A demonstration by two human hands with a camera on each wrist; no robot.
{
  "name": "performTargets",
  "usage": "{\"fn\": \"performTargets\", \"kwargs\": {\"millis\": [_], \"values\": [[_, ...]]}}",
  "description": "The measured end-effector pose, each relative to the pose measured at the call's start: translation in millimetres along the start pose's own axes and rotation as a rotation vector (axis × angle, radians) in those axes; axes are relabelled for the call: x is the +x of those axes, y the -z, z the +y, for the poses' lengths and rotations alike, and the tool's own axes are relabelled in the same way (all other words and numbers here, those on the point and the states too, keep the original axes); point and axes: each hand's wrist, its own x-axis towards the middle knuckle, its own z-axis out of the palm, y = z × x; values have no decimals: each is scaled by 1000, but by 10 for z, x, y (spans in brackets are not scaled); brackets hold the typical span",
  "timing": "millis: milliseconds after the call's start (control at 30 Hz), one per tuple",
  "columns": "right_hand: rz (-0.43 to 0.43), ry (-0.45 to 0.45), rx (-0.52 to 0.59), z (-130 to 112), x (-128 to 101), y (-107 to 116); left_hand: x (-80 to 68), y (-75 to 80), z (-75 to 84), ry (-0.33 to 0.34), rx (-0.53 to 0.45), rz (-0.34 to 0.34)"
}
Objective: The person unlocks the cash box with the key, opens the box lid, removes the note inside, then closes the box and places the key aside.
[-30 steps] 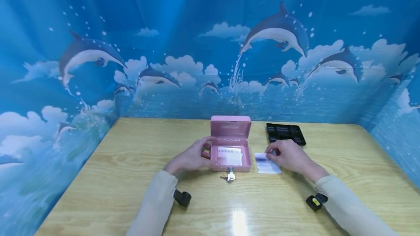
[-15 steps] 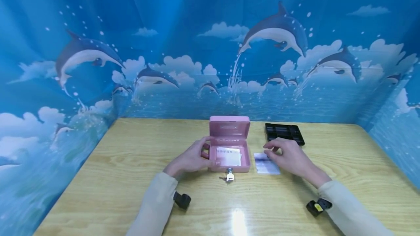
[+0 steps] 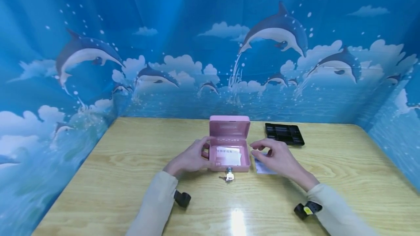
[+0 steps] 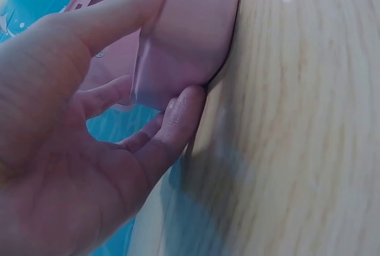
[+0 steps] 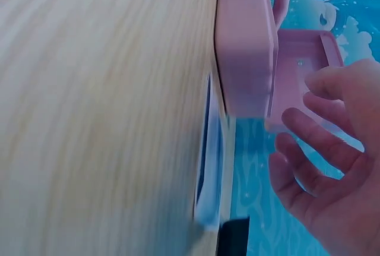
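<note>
A pink cash box (image 3: 243, 168) stands on the table with its lid (image 3: 229, 126) raised. White printed paper (image 3: 228, 156) lies inside it, and keys (image 3: 229, 177) hang from the front lock. My left hand (image 3: 193, 156) grips the box's left side, thumb at the front rim; its fingers reach along the side and bottom edge in the left wrist view. Close to the box's right side, my right hand (image 3: 273, 156) hovers with loosely bent fingers (image 5: 320, 137) and nothing visible between them. Partly beneath that hand lies a small folded paper (image 3: 264, 168).
Behind the right hand, a black compartment tray (image 3: 284, 134) sits near the back edge of the wooden table (image 3: 131, 148). A blue dolphin-print curtain (image 3: 183, 46) rises behind the table and along its sides.
My right hand has lifted off the folded paper and moved left toward the box, now covering part of the paper. My left hand stays at the box.
</note>
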Motion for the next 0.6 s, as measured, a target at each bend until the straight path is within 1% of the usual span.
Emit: {"fn": "performTargets", "kwargs": {"millis": [267, 333, 500, 600], "values": [[-45, -10, 37, -133, 106, -145, 14, 30, 20, -23, -32, -20], [-58, -15, 36, -151, 128, -176, 18, 37, 26, -13, -35, -20], [-113, -40, -13, -161, 167, -260, 20, 39, 27, -16, -26, -22], [-135, -33, -51, -157, 193, -303, 19, 32, 19, -18, -26, -23]]}}
